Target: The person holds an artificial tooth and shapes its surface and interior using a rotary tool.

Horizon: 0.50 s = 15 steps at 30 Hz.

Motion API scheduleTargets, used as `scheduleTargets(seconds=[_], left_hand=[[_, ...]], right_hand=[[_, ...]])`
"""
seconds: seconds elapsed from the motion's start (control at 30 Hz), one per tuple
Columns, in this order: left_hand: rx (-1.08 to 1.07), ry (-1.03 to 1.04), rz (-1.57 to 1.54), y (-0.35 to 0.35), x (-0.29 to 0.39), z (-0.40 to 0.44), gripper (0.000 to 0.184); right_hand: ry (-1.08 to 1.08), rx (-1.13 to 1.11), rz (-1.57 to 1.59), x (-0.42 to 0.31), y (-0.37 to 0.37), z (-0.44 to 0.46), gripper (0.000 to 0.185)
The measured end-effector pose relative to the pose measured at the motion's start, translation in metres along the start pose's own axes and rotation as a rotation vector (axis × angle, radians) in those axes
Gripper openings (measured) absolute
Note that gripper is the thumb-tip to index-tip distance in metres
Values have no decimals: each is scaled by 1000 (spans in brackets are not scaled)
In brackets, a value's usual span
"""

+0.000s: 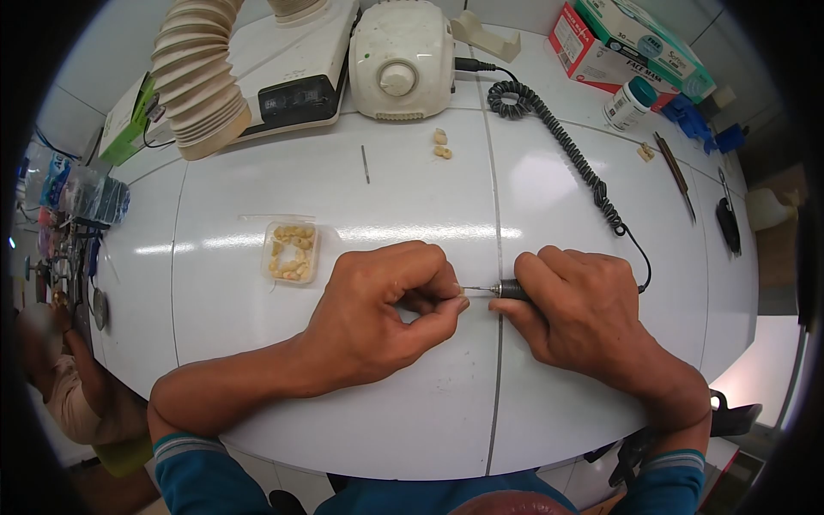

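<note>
In the head view my right hand (584, 305) is wrapped round a black rotary handpiece (512, 290), its thin metal bur (477, 288) pointing left. Thumb and forefinger of my left hand (382, 305) pinch a small yellowish dental piece (463, 293), mostly hidden by the fingertips. The bur's tip reaches this piece; whether they touch I cannot tell. Left of my left hand stands a small clear plastic box (316, 256) holding several yellowish tooth-like pieces (293, 273).
A coiled cord (566, 142) links the handpiece to a white control unit (401, 64). A ribbed suction hose (199, 77) hangs at the upper left. Loose tooth-like pieces (441, 144) and a thin metal rod (365, 164) lie ahead. Face mask boxes (631, 51) stand far right; another person (77, 386) sits left.
</note>
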<state>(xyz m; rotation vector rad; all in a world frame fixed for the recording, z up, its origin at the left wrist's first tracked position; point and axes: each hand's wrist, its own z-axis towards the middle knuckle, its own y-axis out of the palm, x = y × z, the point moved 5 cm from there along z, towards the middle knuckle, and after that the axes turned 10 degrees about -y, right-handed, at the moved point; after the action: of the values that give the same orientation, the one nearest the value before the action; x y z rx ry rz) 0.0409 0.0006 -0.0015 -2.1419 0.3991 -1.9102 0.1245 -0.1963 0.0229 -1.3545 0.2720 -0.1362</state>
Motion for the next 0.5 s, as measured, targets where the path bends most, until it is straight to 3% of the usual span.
scheduleTargets(seconds=[0.5], left_hand=[[4, 2, 18, 1, 1, 0, 12]], right_hand=[[4, 3, 5, 1, 1, -1, 43]])
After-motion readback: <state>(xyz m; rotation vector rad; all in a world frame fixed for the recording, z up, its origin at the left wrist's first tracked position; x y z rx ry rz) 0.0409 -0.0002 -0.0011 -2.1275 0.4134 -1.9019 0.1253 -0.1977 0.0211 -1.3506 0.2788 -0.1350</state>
